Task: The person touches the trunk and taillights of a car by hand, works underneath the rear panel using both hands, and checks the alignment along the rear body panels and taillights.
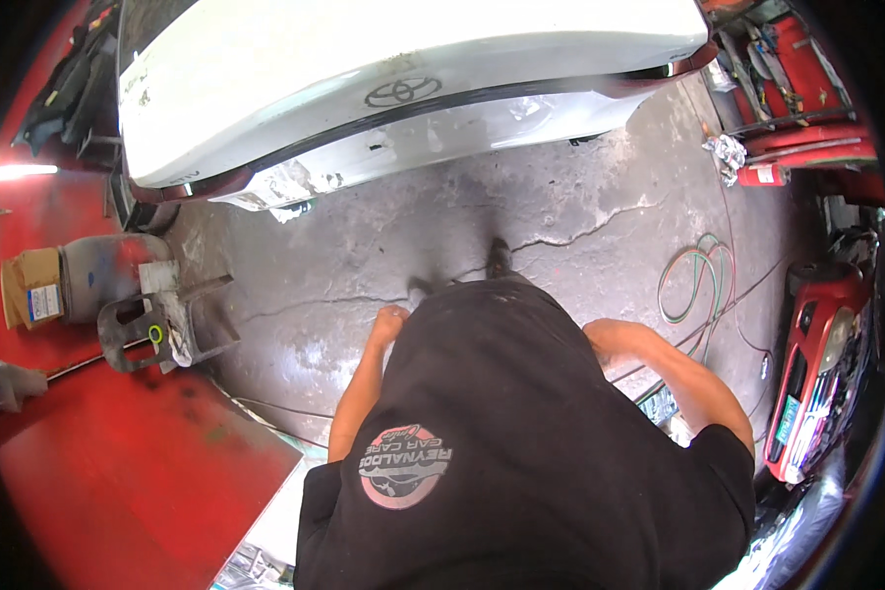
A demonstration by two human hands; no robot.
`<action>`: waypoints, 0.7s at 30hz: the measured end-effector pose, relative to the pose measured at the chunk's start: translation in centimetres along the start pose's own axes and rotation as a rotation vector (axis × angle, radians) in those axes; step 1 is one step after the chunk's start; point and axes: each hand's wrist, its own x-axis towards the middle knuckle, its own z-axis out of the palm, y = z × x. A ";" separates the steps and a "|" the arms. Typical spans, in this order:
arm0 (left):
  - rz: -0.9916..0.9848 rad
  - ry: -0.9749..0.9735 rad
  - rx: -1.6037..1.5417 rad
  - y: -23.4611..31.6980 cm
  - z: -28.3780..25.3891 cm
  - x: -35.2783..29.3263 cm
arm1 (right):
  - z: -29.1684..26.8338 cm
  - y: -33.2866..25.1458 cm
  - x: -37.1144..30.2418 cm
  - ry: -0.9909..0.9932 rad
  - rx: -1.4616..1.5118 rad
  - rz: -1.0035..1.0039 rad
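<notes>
Cracked grey concrete floor (570,280) spreads across this workshop, with a thin green-and-red looped hose (662,285) lying on it off to the right and a brown cardboard box (39,270) over on the left. From where I stand, the white car with dark red tail lights (403,59) has its rear toward the person, well apart from both hands. The left hand (391,323) and right hand (608,339) are apart, one at each side of the loose black cotton T-shirt (531,393), close to its lower part; I can't tell whether either grips anything. It looks like a moment between handling steps; any work on that car calls for stepping nearer and reaching forward.
</notes>
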 end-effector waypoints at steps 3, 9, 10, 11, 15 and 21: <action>0.108 0.022 0.111 -0.8 0.3 0.6 | 0.4 0.8 0.4 0.005 -0.071 -0.059; 0.042 -0.021 0.040 1.9 -0.2 0.3 | 0.2 0.8 0.1 0.053 -0.049 -0.127; 0.034 -0.039 0.039 2.0 -0.2 0.2 | 0.0 0.4 -0.2 0.086 -0.027 -0.156; 0.025 -0.058 0.038 2.0 -0.2 0.2 | 0.4 0.9 0.1 0.086 -0.027 -0.154; 0.086 -0.036 0.062 1.8 -0.2 0.3 | 1.4 2.2 1.1 0.021 -0.055 -0.033; 0.046 -0.040 -0.012 1.1 0.2 0.9 | -0.1 0.3 0.2 -0.017 0.055 0.094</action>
